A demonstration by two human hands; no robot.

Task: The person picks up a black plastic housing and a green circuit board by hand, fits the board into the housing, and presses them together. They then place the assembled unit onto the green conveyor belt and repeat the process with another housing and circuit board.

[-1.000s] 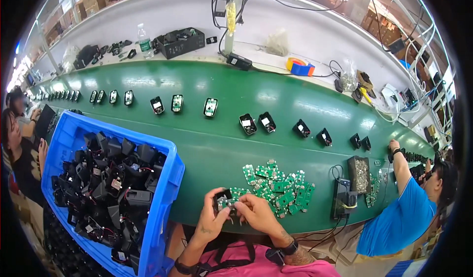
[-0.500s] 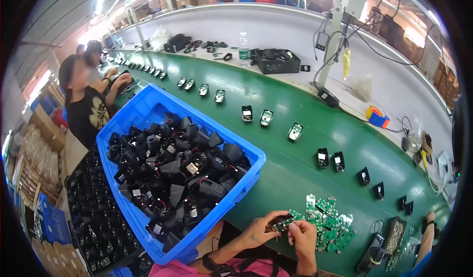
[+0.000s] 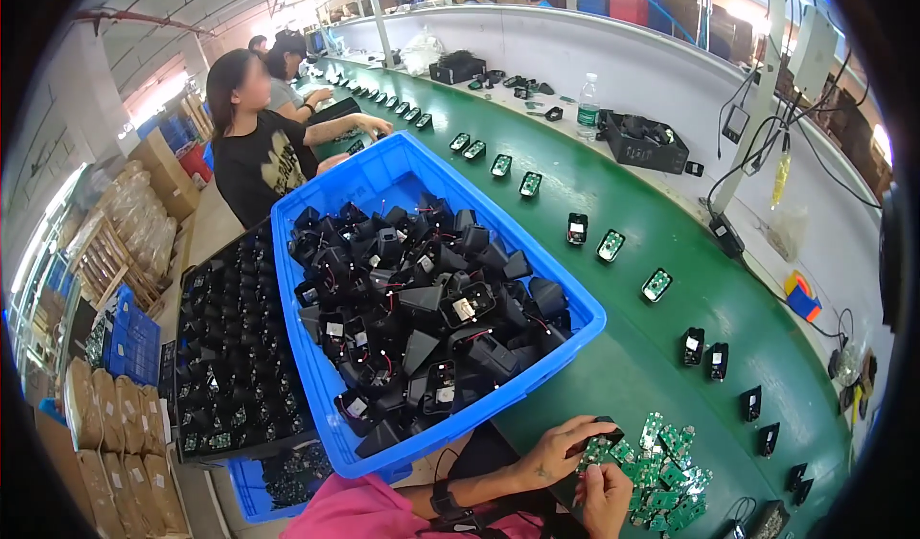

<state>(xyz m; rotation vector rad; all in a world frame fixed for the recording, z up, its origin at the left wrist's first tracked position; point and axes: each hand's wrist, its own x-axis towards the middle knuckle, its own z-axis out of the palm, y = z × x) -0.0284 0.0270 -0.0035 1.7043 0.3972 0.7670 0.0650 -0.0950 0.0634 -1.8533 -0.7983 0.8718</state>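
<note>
At the lower right, my left hand (image 3: pixel 559 450) and my right hand (image 3: pixel 604 496) meet over a pile of small green circuit boards (image 3: pixel 666 472) on the green conveyor belt (image 3: pixel 623 347). Both hands pinch one green board with a small black part (image 3: pixel 601 440) between their fingertips. A blue plastic bin (image 3: pixel 326 386) heaped with black plastic housings and red wires (image 3: pixel 422 309) stands just left of my hands.
Small black units (image 3: pixel 657 284) lie spaced along the belt. A second tray of black parts (image 3: pixel 235 347) sits left of the bin. Two other people (image 3: pixel 254 146) work at the far left. A black box (image 3: pixel 644 141), a bottle (image 3: pixel 587 105) and cables stand along the back ledge.
The view has swung further left, so the blue bin now fills the middle and my hands sit at the lower right. Both hands stay together on the small board.
</note>
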